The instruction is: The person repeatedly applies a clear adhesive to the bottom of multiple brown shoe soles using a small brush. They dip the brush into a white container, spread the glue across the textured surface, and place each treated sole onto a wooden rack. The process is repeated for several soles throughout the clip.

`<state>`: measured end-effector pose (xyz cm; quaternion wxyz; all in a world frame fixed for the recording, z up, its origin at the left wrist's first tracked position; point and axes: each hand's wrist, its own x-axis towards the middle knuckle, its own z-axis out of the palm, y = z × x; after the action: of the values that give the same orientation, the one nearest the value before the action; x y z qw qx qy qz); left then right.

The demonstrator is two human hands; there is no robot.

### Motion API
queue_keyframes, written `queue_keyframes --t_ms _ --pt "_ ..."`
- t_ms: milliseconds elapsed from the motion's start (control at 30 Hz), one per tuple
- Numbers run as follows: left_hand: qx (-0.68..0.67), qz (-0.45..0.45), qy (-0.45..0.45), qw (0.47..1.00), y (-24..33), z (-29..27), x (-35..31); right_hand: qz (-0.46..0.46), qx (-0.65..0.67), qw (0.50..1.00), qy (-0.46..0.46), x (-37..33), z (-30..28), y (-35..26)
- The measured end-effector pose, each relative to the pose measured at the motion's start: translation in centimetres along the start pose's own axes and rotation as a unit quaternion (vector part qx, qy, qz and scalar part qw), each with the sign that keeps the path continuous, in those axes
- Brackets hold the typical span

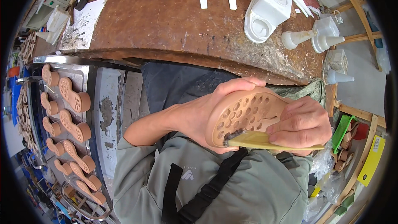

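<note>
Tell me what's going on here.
A person is working on a tan shoe sole held above their lap. The left hand grips it, its dimpled side facing up, while the right hand holds a flat-handled brush with its dark bristles at the near rim. More tan soles lie in rows on the metal tray to the left. On the brown workbench ahead stands a white plastic container.
</note>
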<state>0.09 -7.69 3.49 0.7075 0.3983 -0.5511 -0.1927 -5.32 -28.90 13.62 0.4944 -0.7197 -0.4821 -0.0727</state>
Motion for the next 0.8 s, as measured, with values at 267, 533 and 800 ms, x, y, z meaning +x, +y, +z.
queue_keyframes --t_ms 267,533,800 --pt "-0.347 -0.063 0.273 0.895 -1.4 -1.5 1.4 0.253 0.065 0.906 0.333 -0.7 0.3 0.2" --pt "-0.484 -0.012 0.331 0.81 0.9 -0.1 2.2 0.172 -0.116 0.914 0.349 3.5 3.2 2.9" --pt "-0.482 -0.037 0.303 0.821 1.6 0.4 2.7 0.132 -0.172 0.936 0.278 4.4 2.8 2.7"
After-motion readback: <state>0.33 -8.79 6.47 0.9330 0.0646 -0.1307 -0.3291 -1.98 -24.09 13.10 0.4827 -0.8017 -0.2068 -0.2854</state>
